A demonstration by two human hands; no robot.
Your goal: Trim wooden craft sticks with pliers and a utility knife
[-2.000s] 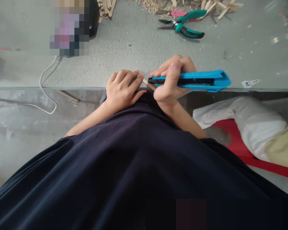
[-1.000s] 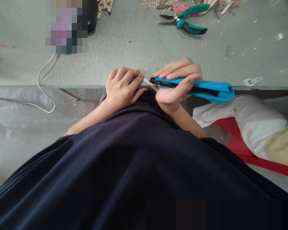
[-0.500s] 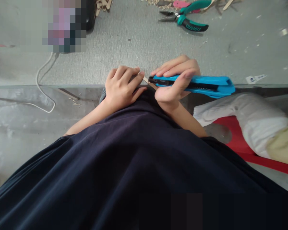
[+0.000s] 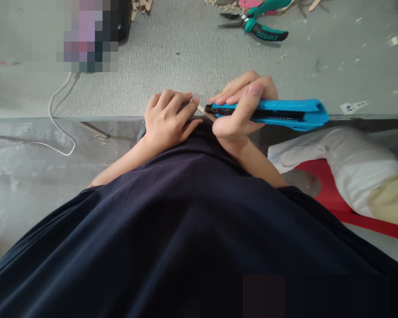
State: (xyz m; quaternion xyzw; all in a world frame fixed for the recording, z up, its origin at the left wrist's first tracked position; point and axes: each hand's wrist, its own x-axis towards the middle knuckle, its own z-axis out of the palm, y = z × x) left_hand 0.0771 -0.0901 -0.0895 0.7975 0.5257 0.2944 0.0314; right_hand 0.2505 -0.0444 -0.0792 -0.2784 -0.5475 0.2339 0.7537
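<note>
My right hand (image 4: 247, 106) is closed around a blue utility knife (image 4: 293, 110), its black front end pointing left. A thin wooden craft stick (image 4: 201, 107) lies aslant between my hands, at the table's near edge. The knife's front end sits against or just over the stick; I cannot make out the blade. My left hand (image 4: 167, 115) is closed at the left of the stick, fingertips on its upper end. How the left thumb bears on the stick is partly hidden.
Green-and-black pliers (image 4: 267, 33) lie on the grey table (image 4: 152, 66) at the back. Beyond them are wood shavings (image 4: 230, 6). More craft sticks (image 4: 141, 8) lie back left. A white cable (image 4: 53, 97) hangs over the near edge. A red stool (image 4: 328, 185) stands at the right, below the table.
My right thumb has shifted slightly up along with the knife, whose rear end now sits a little higher and further right. My left hand stays nearly where it was.
</note>
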